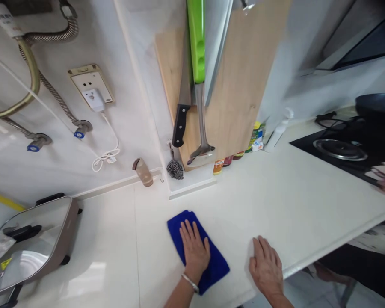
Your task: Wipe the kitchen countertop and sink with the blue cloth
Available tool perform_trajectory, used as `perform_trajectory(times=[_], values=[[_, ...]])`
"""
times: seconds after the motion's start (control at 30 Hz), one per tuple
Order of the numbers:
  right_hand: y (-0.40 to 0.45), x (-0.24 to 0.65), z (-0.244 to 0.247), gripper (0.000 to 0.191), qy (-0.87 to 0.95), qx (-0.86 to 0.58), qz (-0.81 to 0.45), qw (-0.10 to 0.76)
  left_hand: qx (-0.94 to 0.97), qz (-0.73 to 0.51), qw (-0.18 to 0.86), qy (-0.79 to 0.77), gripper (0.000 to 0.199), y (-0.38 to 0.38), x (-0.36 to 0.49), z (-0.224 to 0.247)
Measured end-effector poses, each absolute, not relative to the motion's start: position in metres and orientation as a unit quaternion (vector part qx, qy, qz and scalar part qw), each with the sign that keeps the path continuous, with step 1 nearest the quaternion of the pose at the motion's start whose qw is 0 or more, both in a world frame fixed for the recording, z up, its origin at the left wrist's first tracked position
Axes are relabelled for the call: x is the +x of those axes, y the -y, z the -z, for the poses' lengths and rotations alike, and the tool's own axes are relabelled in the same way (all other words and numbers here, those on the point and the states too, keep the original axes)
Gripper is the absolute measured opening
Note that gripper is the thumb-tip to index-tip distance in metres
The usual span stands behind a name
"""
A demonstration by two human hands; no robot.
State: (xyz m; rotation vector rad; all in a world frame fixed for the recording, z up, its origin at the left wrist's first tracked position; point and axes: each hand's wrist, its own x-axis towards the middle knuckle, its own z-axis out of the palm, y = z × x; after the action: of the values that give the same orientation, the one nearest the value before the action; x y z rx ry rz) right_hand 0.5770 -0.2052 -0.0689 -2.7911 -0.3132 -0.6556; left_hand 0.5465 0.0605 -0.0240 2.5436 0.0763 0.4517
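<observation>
The blue cloth (216,259) lies flat on the pale counter (259,201) under my left hand (195,251), fingers spread over it, pinching nothing. I judge it light, soft and limp, hard to damage, best pressed under the palm or lifted by a free corner. My right hand (267,264) rests on the counter near its front edge, fingers loosely together, gripping nothing. Beyond the cloth, the wall ledge (192,189) blocks the way; the lidded pan (69,229) stands off to the left, the hob (327,162) far right.

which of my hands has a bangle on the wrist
Your left hand, flat on the blue cloth: a bangle circles its wrist, while the right hand, off the cloth, shows none.
</observation>
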Motion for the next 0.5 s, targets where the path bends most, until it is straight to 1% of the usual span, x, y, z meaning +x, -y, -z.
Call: perform_trajectory(times=[0.07,0.17,0.23,0.33,0.43,0.5], values=[[0.206,0.577,0.071,0.070,0.108,-0.956,0.232,0.140,0.934,-0.128,0.329,0.049,0.075,-0.038,0.554,0.017],[0.215,0.580,0.073,0.065,0.107,-0.950,0.237,0.171,0.927,-0.110,0.347,0.087,0.062,-0.025,0.556,0.004],[0.223,0.583,0.068,0.061,0.123,-0.943,0.231,0.207,0.925,-0.112,0.353,0.082,0.053,-0.027,0.549,-0.004],[0.217,0.590,0.050,0.060,0.180,-0.925,0.209,0.263,0.924,-0.127,0.357,0.050,0.045,-0.047,0.525,-0.013],[0.176,0.593,0.025,0.061,0.249,-0.901,0.178,0.306,0.922,-0.150,0.357,-0.001,0.047,-0.081,0.484,-0.017],[0.137,0.592,0.012,0.063,0.285,-0.896,0.155,0.303,0.917,-0.168,0.358,-0.047,0.048,-0.103,0.449,-0.013]])
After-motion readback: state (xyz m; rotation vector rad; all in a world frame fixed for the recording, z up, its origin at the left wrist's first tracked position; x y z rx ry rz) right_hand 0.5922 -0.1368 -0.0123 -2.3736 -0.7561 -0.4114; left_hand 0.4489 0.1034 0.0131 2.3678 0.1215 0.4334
